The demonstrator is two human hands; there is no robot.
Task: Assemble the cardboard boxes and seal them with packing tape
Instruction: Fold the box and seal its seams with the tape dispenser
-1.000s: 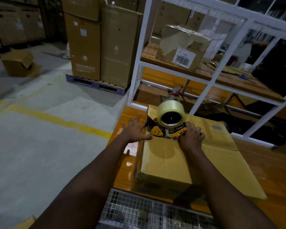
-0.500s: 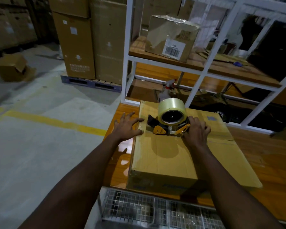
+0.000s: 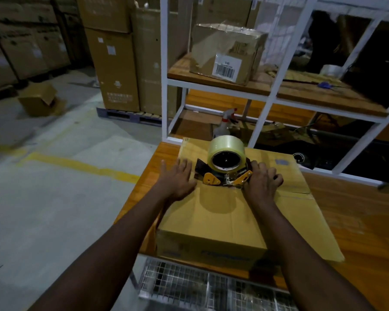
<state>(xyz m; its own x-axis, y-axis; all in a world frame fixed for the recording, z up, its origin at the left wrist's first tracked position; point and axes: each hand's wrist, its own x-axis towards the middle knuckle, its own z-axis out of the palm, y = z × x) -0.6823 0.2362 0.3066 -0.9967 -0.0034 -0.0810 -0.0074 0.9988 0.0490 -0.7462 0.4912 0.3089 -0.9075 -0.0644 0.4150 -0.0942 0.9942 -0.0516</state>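
On a wooden table (image 3: 357, 221) before a white rack (image 3: 164, 86), the cardboard box (image 3: 211, 221) lies under the left hand (image 3: 177, 178), its fingers flat and spread. The right hand (image 3: 262, 181) seemingly grips the tape dispenser (image 3: 226, 158) just beside them.

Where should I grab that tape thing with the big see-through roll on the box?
Grab the orange-and-black tape dispenser by its handle end, coming in from the right, where the right hand curls round it. The clear tape roll stands upright in the middle and would probably turn, and the left end looks like the cutting part.
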